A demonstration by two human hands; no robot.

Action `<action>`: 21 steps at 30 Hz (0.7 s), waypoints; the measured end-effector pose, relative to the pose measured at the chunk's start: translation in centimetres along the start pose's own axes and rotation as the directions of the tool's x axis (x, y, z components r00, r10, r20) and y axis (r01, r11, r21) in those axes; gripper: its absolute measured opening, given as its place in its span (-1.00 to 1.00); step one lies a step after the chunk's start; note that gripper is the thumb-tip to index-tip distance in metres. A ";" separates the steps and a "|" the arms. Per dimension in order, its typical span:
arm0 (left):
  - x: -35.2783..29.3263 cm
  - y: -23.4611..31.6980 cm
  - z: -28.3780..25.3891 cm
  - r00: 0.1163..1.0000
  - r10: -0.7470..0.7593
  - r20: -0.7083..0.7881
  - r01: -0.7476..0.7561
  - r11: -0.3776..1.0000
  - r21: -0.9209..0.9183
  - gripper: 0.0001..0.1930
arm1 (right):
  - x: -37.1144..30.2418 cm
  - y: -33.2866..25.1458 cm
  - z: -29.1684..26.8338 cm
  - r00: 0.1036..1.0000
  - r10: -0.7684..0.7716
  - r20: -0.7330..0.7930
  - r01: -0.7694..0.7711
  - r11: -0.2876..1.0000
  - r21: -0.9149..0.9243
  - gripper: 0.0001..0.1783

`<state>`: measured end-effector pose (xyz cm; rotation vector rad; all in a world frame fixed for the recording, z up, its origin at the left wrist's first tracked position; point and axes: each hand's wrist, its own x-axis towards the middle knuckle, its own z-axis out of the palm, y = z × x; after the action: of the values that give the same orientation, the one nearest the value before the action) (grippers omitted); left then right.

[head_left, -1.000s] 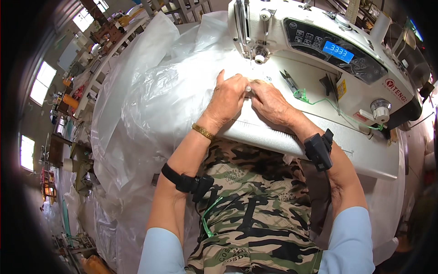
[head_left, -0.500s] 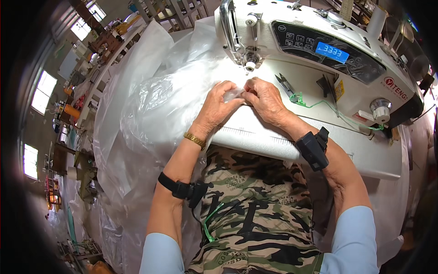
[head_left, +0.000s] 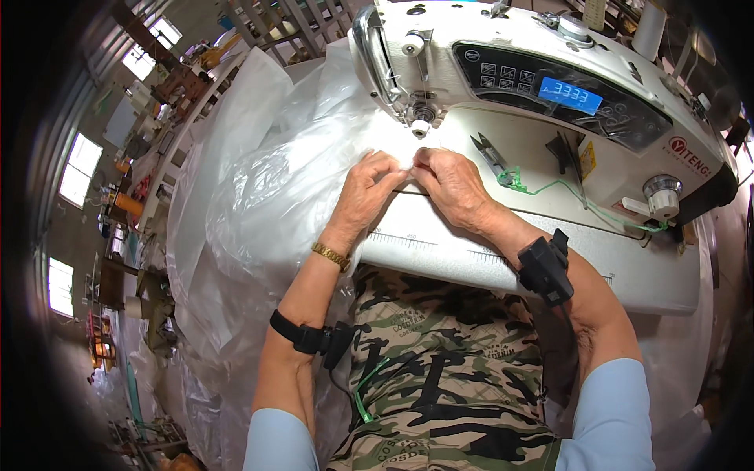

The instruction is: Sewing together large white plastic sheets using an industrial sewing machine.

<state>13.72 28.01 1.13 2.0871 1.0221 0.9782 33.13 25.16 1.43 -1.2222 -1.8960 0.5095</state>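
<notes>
A large sheet of clear, whitish plastic film (head_left: 243,196) spreads over the left side of the sewing machine bed and hangs down beside my lap. Just in front of the needle area (head_left: 421,127), my left hand (head_left: 363,192) pinches the film's edge between thumb and fingers. My right hand (head_left: 452,184) is closed in a pinch on the same edge, its fingertips almost touching those of the left. Glare from the machine's lamp washes out the film at the fingertips. The white sewing machine (head_left: 503,31) stands beyond both hands.
Thread snips (head_left: 488,149) lie on the bed right of my right hand, beside a tangle of green thread (head_left: 512,180) running toward the handwheel (head_left: 662,195). A ruler scale (head_left: 424,240) marks the table's front edge. Cluttered shelves and benches line the far left.
Both hands have drawn slightly toward me, and their fingertips have come closer together on the film. The fold of film that stood up between them has flattened. The view has shifted a little.
</notes>
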 end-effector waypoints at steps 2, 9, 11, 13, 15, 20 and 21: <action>0.2 0.0 0.1 1.000 -0.014 0.013 0.014 1.000 -0.010 -0.82 | 0.0 0.3 -0.1 1.000 0.023 0.008 -0.023 0.999 0.024 -0.75; 0.2 -0.2 0.1 0.999 0.043 0.007 -0.044 0.999 0.033 -0.80 | 0.2 -0.1 -0.3 0.995 0.088 0.055 -0.095 0.986 0.135 -0.71; 0.4 -0.1 0.3 0.998 0.065 0.011 -0.065 0.996 0.064 -0.80 | 0.1 0.1 -0.4 0.995 0.090 0.046 -0.095 0.988 0.121 -0.70; 0.1 -0.3 0.4 1.000 -0.020 -0.016 0.020 1.000 -0.012 -0.80 | 0.0 -0.1 -0.3 0.995 0.088 0.041 -0.092 0.989 0.115 -0.70; -0.1 -0.6 0.5 0.995 -0.094 -0.014 0.092 0.991 -0.101 -0.79 | 0.1 -0.4 -0.3 0.995 0.084 0.050 -0.089 0.992 0.094 -0.69; 0.2 0.2 0.4 0.992 -0.128 0.022 0.130 0.986 -0.103 -0.77 | -0.1 0.2 -0.2 0.997 0.072 0.039 -0.075 0.994 0.074 -0.69; 0.2 0.3 0.4 0.991 -0.133 0.013 0.133 0.982 -0.133 -0.77 | 0.0 0.3 -0.2 0.995 0.075 0.064 -0.080 0.994 0.078 -0.69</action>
<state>14.26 27.97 1.28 1.8862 1.0504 0.9480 33.49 25.31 1.37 -1.2437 -1.8660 0.6651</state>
